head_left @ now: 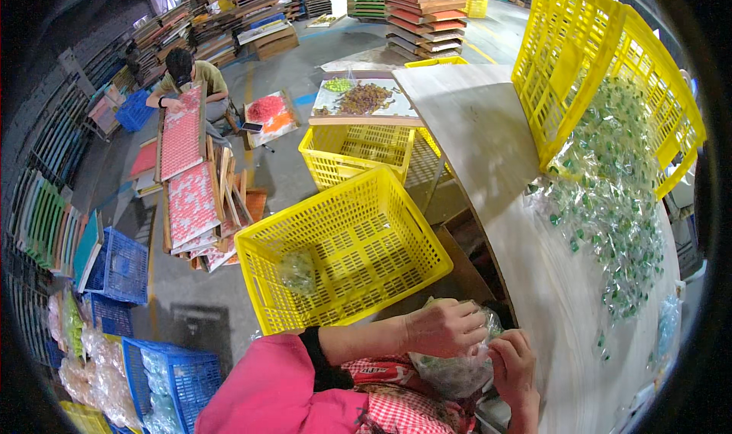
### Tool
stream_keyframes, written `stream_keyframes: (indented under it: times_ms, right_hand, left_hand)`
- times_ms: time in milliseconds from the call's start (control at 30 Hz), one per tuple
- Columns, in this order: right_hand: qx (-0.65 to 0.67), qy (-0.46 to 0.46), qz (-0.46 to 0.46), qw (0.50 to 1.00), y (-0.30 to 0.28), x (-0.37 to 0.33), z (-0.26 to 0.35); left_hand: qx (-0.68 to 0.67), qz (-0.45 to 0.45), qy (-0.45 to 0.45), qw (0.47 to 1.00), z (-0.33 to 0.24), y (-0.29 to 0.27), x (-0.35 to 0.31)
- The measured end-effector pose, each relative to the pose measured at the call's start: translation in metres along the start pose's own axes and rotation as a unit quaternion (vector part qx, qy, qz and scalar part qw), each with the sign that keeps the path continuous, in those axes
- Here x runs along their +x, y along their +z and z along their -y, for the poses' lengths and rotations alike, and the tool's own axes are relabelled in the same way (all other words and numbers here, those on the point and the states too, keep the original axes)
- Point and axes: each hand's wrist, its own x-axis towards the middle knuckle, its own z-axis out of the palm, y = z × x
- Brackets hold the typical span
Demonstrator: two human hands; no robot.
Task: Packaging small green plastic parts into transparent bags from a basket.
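Close to my body, my left hand (pixel 446 327) and my right hand (pixel 515 364) are both closed at the gathered top of a clear plastic bag (pixel 451 374) with green bits inside. My fingers are pinched together, the left hand above the bag and the right at its right side. Just beyond my left forearm, a yellow crate (pixel 352 205) holds one similar filled bag (pixel 297 272). On the pale table (pixel 534 281) to my right, small clear pieces with green parts (pixel 614 228) spill in a heap from a tipped yellow crate (pixel 568 68).
Another yellow crate (pixel 328 153) stands behind the near one, under a board of brown and green pieces (pixel 364 98). Blue crates (pixel 187 380) and bagged goods (pixel 99 365) sit at lower left. Far left, a person (pixel 200 83) handles a red-patterned board (pixel 183 136); stacked boards (pixel 423 14) stand behind.
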Motion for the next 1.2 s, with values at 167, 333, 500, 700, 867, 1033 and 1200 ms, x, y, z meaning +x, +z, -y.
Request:
stream_keyframes:
  times_ms: [167, 333, 500, 700, 867, 1033, 1200]
  right_hand:
    - [-0.291, -0.119, 0.066, 0.947, -0.016, -0.001, -0.007]
    - [-0.24, -0.087, 0.114, 0.96, -0.006, -0.026, -0.035]
    - [-0.229, 0.022, 0.101, 0.968, -0.015, -0.019, -0.018]
    - [-0.18, -0.017, 0.061, 0.982, -0.018, -0.003, 0.017]
    - [-0.095, -0.138, 0.055, 0.984, 0.005, 0.017, 0.018]
    - [0.027, -0.007, 0.049, 0.998, 0.007, 0.003, 0.008]
    - [0.056, 0.087, 0.036, 0.994, 0.011, -0.023, 0.004]
  left_hand:
    - [-0.009, 0.138, 0.022, 0.99, 0.014, 0.014, -0.066]
    - [-0.117, 0.241, -0.043, 0.962, 0.03, -0.004, -0.104]
    - [-0.242, 0.037, -0.084, 0.966, 0.003, -0.007, -0.057]
    - [-0.464, 0.062, -0.239, 0.851, -0.012, 0.022, -0.041]
    - [-0.382, 0.242, -0.2, 0.869, -0.017, 0.02, -0.018]
    - [-0.344, 0.218, -0.13, 0.904, -0.013, 0.024, -0.032]
    - [-0.446, 0.154, -0.163, 0.867, -0.008, 0.032, -0.043]
